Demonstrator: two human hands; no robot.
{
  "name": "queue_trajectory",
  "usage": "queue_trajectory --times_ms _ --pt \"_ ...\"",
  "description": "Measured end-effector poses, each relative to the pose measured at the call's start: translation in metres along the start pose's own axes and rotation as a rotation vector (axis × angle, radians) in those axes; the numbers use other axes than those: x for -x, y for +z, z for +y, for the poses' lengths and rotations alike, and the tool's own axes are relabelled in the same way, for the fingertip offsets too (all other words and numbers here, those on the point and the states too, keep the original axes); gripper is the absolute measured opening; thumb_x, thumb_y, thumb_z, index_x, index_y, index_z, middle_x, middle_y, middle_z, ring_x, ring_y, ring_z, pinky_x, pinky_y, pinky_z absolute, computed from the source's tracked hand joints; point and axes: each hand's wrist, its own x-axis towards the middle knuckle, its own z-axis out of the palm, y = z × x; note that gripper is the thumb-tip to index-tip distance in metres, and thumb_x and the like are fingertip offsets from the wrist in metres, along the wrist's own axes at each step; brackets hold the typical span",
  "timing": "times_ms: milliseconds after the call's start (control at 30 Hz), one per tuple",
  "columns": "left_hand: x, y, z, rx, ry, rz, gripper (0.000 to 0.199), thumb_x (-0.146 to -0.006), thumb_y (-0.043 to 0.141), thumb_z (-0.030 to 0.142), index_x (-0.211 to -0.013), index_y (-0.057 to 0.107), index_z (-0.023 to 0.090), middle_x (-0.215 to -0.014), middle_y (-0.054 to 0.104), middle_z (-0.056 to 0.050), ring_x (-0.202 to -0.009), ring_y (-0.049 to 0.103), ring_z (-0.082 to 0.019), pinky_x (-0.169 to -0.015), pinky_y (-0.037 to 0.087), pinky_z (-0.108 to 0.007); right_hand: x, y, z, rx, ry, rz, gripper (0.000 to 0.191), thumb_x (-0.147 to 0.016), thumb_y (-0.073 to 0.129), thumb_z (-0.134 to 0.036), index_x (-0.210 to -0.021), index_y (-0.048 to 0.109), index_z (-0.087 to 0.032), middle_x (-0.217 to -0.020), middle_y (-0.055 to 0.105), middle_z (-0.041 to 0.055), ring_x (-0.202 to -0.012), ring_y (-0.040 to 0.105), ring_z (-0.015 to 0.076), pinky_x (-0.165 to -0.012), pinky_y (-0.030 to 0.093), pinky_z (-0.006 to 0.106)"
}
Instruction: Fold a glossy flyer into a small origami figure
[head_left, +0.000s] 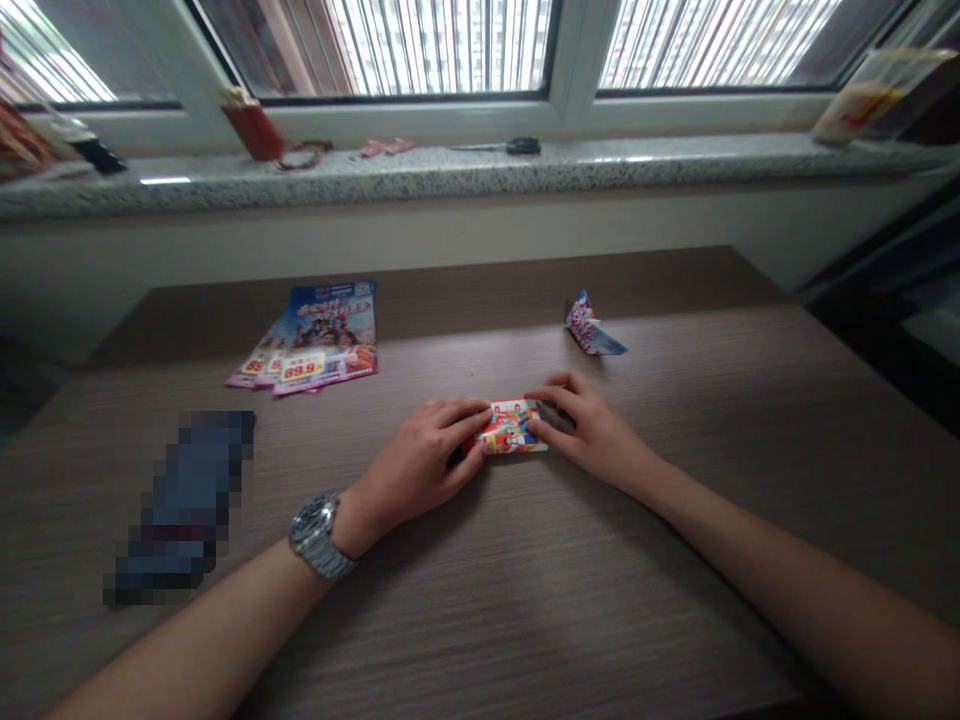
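A small folded flyer, printed in red, white and other bright colours, lies on the table between my two hands. My left hand grips its left end, fingers on the upper edge and thumb low near the bottom edge. At the right end, my right hand holds the paper, its thumb pressing on the printed face and its index finger at the top corner. Beyond my right hand stands a folded paper piece in blue and pink, its flaps raised.
Several flyers lie fanned at the back left of the wooden table. A blurred-out dark rectangular object is at the left. On the stone windowsill are scissors, a red container and pink items.
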Motion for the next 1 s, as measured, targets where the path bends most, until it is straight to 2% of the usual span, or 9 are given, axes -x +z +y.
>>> queue_trajectory --times_ms 233,467,700,833,1000 --pt "-0.0021 0.0 0.0032 0.03 -0.007 0.017 0.032 -0.1 0.056 0.029 -0.129 0.065 0.018 -0.13 0.066 -0.012 -0.115 0.064 -0.026 -0.1 0.051 -0.044 -0.0001 -0.0019 -0.0037 0.01 0.031 -0.031 0.024 -0.09 0.07 -0.025 -0.112 0.066 -0.02 -0.112 0.053 0.009 -0.107 0.058 0.0243 -0.095 0.049 0.039" --pt "-0.0049 0.0035 0.0054 0.029 -0.029 0.065 0.024 -0.101 0.053 0.024 -0.119 0.068 0.018 -0.122 0.068 -0.009 -0.11 0.064 -0.023 -0.098 0.051 -0.042 -0.0001 -0.0003 -0.0027 0.03 0.014 -0.045 0.024 -0.088 0.073 -0.028 -0.107 0.062 -0.021 -0.11 0.055 0.008 -0.106 0.056 0.0248 -0.091 0.047 0.038" --pt "-0.0046 0.0059 0.0037 0.013 -0.043 0.042 0.031 -0.099 0.055 0.023 -0.129 0.061 0.018 -0.129 0.063 -0.011 -0.115 0.06 -0.025 -0.102 0.048 -0.043 0.0004 0.0015 -0.0015 0.028 -0.003 -0.048 0.022 -0.087 0.073 -0.023 -0.104 0.059 -0.02 -0.101 0.062 0.0062 -0.098 0.057 0.0247 -0.086 0.045 0.037" --pt "-0.0049 0.0049 0.0044 0.014 -0.046 0.029 0.035 -0.098 0.055 0.024 -0.133 0.059 0.018 -0.13 0.063 -0.012 -0.117 0.058 -0.026 -0.103 0.047 -0.044 0.0008 0.0015 -0.0026 0.005 0.013 -0.048 0.035 -0.087 0.074 -0.023 -0.119 0.061 -0.021 -0.101 0.062 0.0066 -0.099 0.058 0.0248 -0.087 0.046 0.037" --pt "-0.0053 0.0024 0.0062 0.016 -0.07 0.024 0.042 -0.096 0.056 0.025 -0.138 0.056 0.018 -0.128 0.061 -0.013 -0.116 0.056 -0.028 -0.101 0.046 -0.047 0.0009 -0.0008 -0.0072 -0.045 0.015 -0.083 0.021 -0.09 0.07 -0.024 -0.111 0.067 -0.021 -0.102 0.064 0.0066 -0.098 0.06 0.0232 -0.085 0.046 0.036"
